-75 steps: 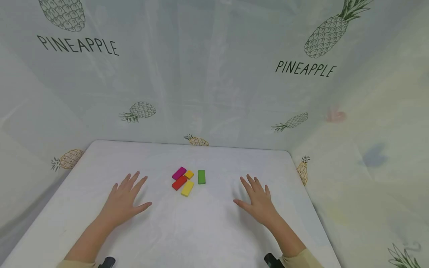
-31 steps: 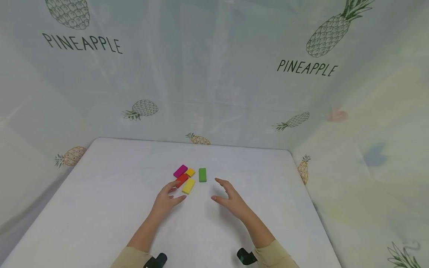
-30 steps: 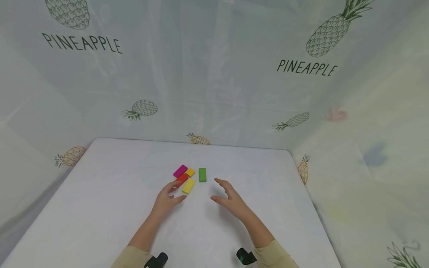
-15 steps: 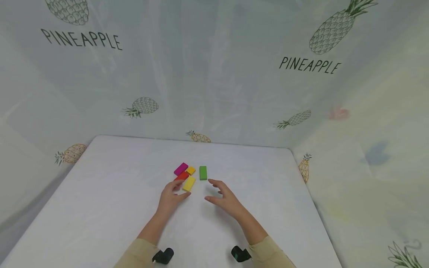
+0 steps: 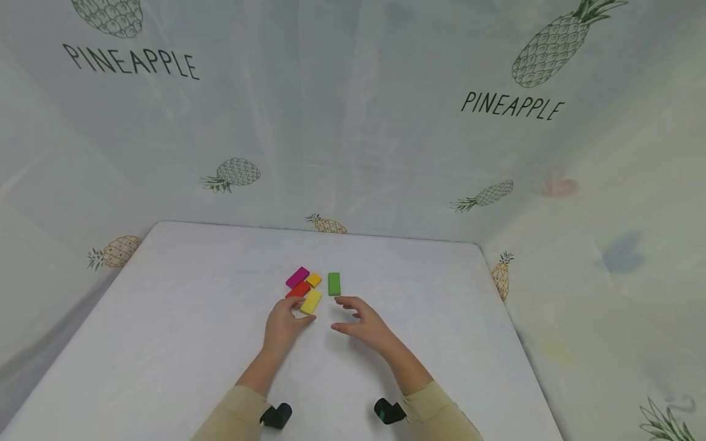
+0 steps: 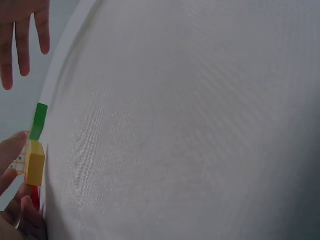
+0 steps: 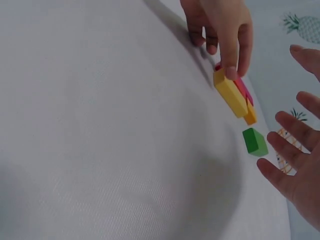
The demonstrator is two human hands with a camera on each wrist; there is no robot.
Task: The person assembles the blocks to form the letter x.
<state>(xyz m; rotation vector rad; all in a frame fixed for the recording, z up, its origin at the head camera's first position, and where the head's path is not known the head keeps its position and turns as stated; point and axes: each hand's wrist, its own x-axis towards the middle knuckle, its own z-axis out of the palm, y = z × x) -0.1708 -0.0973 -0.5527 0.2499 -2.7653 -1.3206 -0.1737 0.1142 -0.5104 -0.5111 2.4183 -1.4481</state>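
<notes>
A yellow block (image 5: 311, 302) lies flat on the white table. My left hand (image 5: 283, 324) is bent around its near end, thumb by the near edge and forefinger along the left side. A fingertip overlaps that end in the right wrist view; in the left wrist view a gap shows beside the block. Just beyond the forefinger lies a red block (image 5: 298, 290). My right hand (image 5: 366, 324) hovers to the right, fingers spread and holding nothing, its fingertips just short of a green block (image 5: 334, 284). A magenta block (image 5: 298, 277) and a small orange block (image 5: 314, 280) sit behind.
The white table (image 5: 209, 318) runs back to a pineapple-print curtain (image 5: 353, 122), which also hangs along both sides. Dark wrist cameras (image 5: 277, 416) jut inward from the sleeves.
Both hands have come inward from the table's sides. The left has reached the yellow block, and the right has drawn close to the green one. The blocks keep their arrangement.
</notes>
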